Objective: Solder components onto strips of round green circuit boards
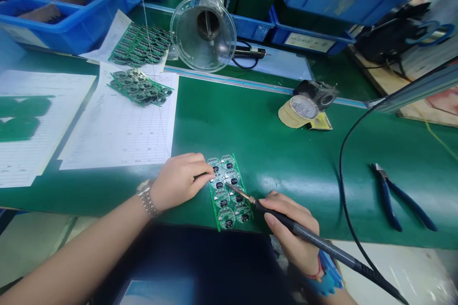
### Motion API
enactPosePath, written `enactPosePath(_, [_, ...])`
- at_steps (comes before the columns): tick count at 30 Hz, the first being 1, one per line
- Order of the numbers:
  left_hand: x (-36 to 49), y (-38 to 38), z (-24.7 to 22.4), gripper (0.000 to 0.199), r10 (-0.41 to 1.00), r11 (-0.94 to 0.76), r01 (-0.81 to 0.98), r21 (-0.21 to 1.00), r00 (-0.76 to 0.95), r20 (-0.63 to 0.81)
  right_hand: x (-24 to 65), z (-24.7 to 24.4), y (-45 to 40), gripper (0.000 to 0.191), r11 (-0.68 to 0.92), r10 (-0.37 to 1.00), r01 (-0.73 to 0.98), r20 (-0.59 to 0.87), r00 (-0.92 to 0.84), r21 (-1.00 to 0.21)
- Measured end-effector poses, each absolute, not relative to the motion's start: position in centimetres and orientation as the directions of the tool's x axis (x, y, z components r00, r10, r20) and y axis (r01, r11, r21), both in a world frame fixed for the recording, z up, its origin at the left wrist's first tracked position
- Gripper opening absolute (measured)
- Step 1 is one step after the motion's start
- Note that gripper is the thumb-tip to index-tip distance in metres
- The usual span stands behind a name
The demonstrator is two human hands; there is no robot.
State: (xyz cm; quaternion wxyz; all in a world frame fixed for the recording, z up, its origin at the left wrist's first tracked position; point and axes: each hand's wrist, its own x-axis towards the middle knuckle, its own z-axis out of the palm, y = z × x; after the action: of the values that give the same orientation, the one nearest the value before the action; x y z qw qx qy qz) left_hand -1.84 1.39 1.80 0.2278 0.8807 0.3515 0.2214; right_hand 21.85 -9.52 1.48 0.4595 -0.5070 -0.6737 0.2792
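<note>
A panel of small green circuit boards (229, 195) lies on the green mat, carrying several round boards with black components. My right hand (289, 228) grips a black soldering iron (322, 243), and its metal tip touches the upper part of the panel. My left hand (181, 181) rests at the panel's left edge, its fingers closed and pinching what looks like a thin wire. A wristwatch (146, 198) sits on the left wrist.
Stacks of green boards (139, 86) lie on printed sheets (121, 128) to the left. Blue bins (53, 19) line the back. A clear round funnel (203, 33), tape roll (299, 109) and blue-handled pliers (397, 198) stand around the mat, with a black cable (343, 190) to the right.
</note>
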Motion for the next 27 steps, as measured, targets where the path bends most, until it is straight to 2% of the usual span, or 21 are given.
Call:
enactPosePath(19, [-0.9, 1.1, 1.5, 0.022, 0.691, -0.684, 0.549, 0.48, 0.699, 0.184, 21.6, 1.7, -9.3, 0.02, 0.303, 0.949, 0.462, 0.31, -0.063, -0.833])
enactPosePath(22, [-1.1, 1.3, 1.6, 0.022, 0.7, -0.665, 0.521, 0.535, 0.685, 0.202, 21.8, 1.4, -9.5, 0.019, 0.282, 0.955, 0.438, 0.295, -0.041, -0.854])
enactPosePath(27, [-1.8, 1.5, 1.9, 0.021, 0.743, -0.594, 0.451, 0.666, 0.626, 0.239, 22.5, 0.6, -9.9, 0.017, 0.208, 0.959, 0.328, 0.258, 0.116, -0.922])
